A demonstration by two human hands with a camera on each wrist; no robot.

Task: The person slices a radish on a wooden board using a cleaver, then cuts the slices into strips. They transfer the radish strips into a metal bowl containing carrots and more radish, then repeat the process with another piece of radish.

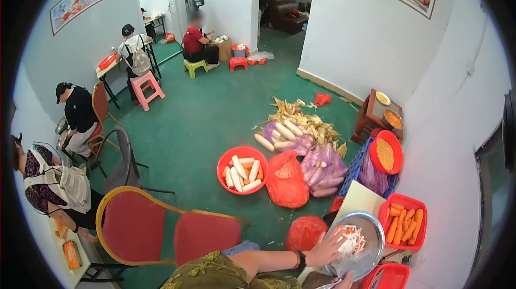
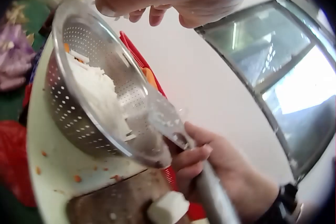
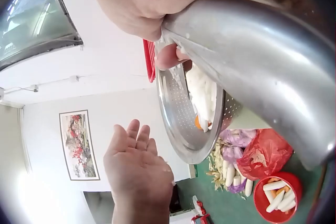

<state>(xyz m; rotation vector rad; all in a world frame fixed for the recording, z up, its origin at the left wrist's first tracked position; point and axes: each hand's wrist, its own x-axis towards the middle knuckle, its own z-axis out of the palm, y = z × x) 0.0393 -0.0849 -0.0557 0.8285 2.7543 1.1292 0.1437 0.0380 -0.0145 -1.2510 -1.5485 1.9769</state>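
Note:
My left hand (image 1: pixel 322 248) is held over the metal colander (image 1: pixel 377 238). In the right wrist view the left hand (image 3: pixel 139 169) has its palm exposed and fingers straight, with small white bits stuck on it. Shredded white radish and carrot (image 2: pixel 100 90) lie in the colander, which tilts in the left wrist view. My right hand (image 2: pixel 210 155) grips a broad metal cleaver (image 3: pixel 252 56) at the colander's rim, and white shreds cling to the metal. Below, a peeled white radish piece (image 2: pixel 168 207) rests on a dark cutting board (image 2: pixel 105 198).
A red basket of carrots (image 1: pixel 424 219) stands beside the colander, with another red basket (image 1: pixel 400 278) nearer me. On the floor are a red basin of radishes (image 1: pixel 221 173), a red bag (image 1: pixel 285 181) and purple sacks (image 1: pixel 328 168). Red chairs (image 1: pixel 134 230) stand left; several people sit or stand beyond.

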